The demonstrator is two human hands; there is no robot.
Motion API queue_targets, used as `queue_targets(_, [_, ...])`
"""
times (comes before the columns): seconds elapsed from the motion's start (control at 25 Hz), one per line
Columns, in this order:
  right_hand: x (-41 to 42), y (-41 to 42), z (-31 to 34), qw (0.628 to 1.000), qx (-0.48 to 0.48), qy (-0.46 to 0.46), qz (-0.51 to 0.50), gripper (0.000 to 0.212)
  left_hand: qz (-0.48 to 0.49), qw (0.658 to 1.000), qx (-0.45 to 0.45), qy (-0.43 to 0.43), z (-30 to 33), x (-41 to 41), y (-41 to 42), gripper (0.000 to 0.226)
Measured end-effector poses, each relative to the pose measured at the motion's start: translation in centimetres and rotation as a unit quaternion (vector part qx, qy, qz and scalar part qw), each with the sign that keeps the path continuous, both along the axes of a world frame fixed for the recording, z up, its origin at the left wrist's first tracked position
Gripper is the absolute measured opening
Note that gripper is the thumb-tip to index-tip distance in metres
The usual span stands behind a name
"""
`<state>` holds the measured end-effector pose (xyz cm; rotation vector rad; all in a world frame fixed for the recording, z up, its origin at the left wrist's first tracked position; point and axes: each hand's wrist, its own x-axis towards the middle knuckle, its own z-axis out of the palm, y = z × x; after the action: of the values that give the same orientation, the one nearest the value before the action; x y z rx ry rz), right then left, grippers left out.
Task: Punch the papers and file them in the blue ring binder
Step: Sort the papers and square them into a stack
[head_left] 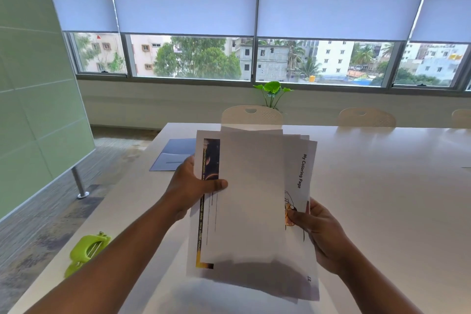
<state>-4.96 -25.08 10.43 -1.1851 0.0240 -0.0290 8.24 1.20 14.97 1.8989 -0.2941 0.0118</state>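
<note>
A loose stack of printed papers (pixel 251 206) is held up above the white table (pixel 382 186), fanned so several sheet edges show. My left hand (pixel 193 186) grips the stack's left edge, thumb across the front sheet. My right hand (pixel 318 232) pinches the right edge, over a sheet headed "My Coloring Page". The blue ring binder (pixel 172 154) lies open and flat on the table beyond my left hand, partly hidden by the papers. A lime-green hole punch (pixel 86 252) sits near the table's left edge, beside my left forearm.
Cream chairs (pixel 251 115) stand along the table's far side, with a small green plant (pixel 272 92) behind them by the windows. A green partition panel (pixel 38 84) on a metal leg stands left of the table.
</note>
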Motion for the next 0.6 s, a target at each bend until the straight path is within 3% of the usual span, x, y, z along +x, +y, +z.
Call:
queue_targets(0.12, [0.0, 0.5, 0.8, 1.0, -0.023, 0.007, -0.002, 0.025, -0.033, 0.997, -0.069, 0.034, -0.7, -0.5, -0.3, 0.056])
queue_targets(0.28, [0.2, 1.1, 1.2, 0.997, -0.05, 0.035, -0.035, 0.036, -0.068, 0.981, -0.163, 0.075, -1.4, -1.0, -0.9, 0.062])
queue_targets(0.44, [0.2, 1.1, 1.0, 0.997, -0.048, 0.041, -0.038, 0.048, -0.038, 0.984, -0.165, 0.055, -1.5, -1.3, -1.5, 0.046])
queue_targets(0.6, [0.4, 1.4, 1.3, 0.993, -0.113, -0.019, -0.021, 0.031, -0.072, 0.967, -0.236, 0.055, -1.5, -1.5, -1.4, 0.054])
